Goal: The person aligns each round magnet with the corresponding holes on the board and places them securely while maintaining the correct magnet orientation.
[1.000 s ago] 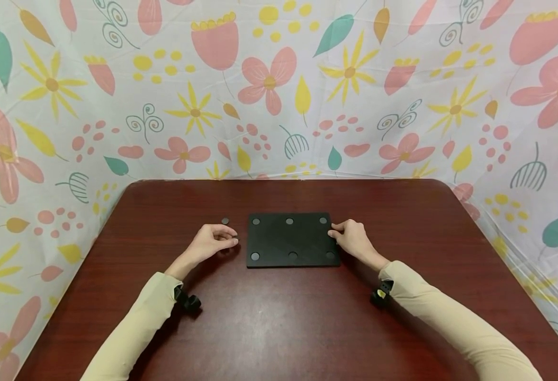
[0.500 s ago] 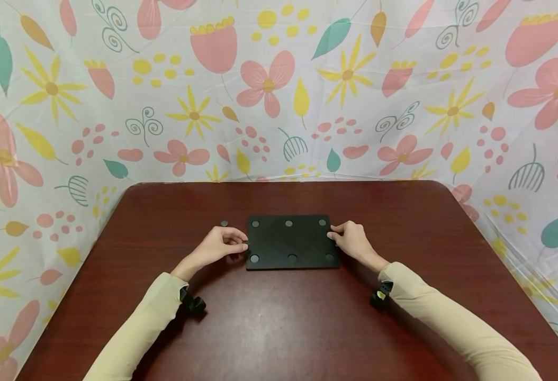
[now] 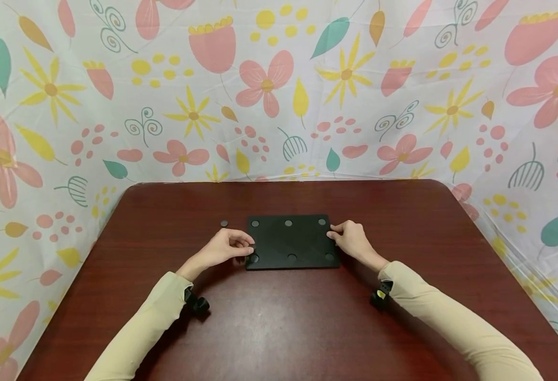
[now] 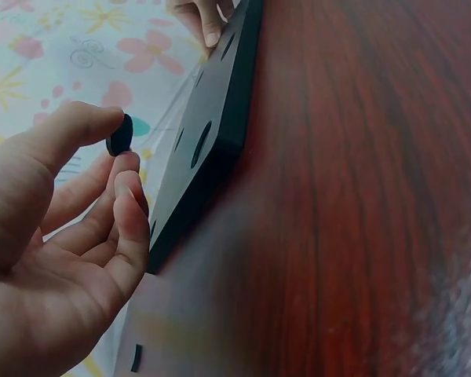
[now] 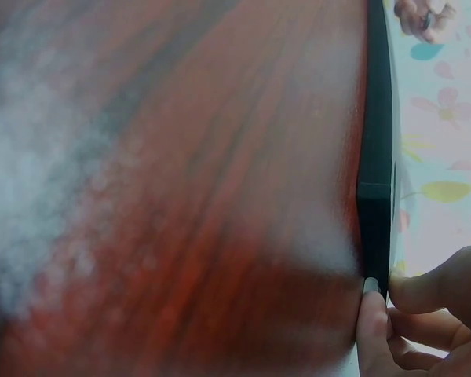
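Observation:
A flat black rectangular board lies on the table, with several round dark grey spots along its long edges. My left hand is over the board's left edge. In the left wrist view its thumb and fingertips pinch a small black disc, held on edge above the board. My right hand grips the board's right edge, thumb on top; the right wrist view shows a fingertip against the board's side. Another small dark disc lies on the table behind the left hand.
The reddish-brown wooden table runs back to a white curtain with a floral print. Each wrist wears a black strapped camera.
My left hand has moved right, from the table beside the board to over its left edge near the front corner. The right hand and board look still.

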Tool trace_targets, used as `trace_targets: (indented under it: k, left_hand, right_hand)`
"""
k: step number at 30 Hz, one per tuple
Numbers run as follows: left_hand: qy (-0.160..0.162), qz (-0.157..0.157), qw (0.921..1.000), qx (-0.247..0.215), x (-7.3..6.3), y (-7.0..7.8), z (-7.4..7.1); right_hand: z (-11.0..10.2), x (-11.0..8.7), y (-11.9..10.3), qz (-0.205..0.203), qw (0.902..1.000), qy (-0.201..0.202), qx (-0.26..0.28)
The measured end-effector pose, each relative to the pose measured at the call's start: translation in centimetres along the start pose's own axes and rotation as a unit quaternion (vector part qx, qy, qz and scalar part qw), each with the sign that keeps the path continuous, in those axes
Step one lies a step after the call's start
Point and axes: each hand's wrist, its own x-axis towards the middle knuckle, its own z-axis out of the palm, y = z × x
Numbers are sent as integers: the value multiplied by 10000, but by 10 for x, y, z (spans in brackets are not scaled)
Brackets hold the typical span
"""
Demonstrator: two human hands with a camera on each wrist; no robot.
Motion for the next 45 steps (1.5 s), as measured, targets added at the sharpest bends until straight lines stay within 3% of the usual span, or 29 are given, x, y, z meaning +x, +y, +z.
trace_targets:
  k: [27,38,45]
  left_hand:
    - [-168,39,9986,503,11,0,18]
    - [-52,46,9977,677,12,7,19]
    - [-147,-1,9975,689,14,8,25]
  right_hand:
    - [-1,-2,-5,53,10000,31,-28]
    - [-2,-1,-5,-14,9998,145,-117]
    - [0,0,-4,61,10000,-46,-18]
